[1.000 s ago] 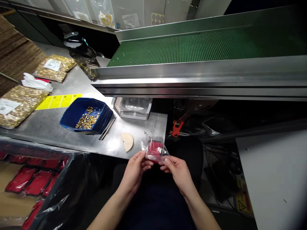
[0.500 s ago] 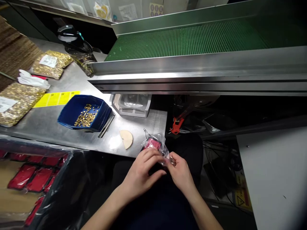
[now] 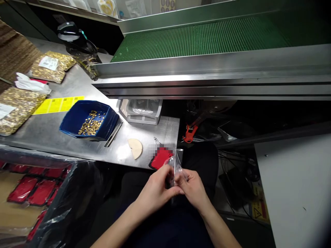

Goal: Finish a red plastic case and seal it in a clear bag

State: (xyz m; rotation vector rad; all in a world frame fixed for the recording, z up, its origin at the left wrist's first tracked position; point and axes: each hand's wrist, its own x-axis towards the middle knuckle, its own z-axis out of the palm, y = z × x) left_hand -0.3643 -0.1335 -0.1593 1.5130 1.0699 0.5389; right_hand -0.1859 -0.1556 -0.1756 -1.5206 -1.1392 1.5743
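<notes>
Red pouch: black-edged red pouch (image 3: 162, 157) at the front corner of the steel bench (image 3: 152, 137), just above the lap; whether it lies inside the plastic cannot be told
Left hand: left hand (image 3: 156, 184) curled at the pouch's lower right, fingers against the plastic, thumb reaching across to the other hand; firmness of grip cannot be told
Right hand: right hand (image 3: 192, 186) pinching the clear plastic bag (image 3: 177, 160) between thumb and fingers; the two hands together, touching
Change, half a second: left fingers have drawn back off the pouch, baring more red; the plastic, then crumpled around it, now rises as a fold on its right
Bench: blue bin (image 3: 112, 124) of brass-coloured pieces (image 3: 90, 125), two slim tools (image 3: 113, 134) alongside; wooden half-disc (image 3: 135, 148) left of the pouch; grey tray (image 3: 144, 119) holding clear plastic, under the conveyor (image 3: 193, 38) frame
Off bench: orange-handled tool (image 3: 190, 133) right of the bench end; plastic-lined box (image 3: 59, 203) of more red pouches, lower left
Obstruction: left fingers and plastic cover the pouch's lower right; blocky pixels blur its upper left edge
Axis: visible red face slants, lower left to upper right; true long axis cannot be told
</notes>
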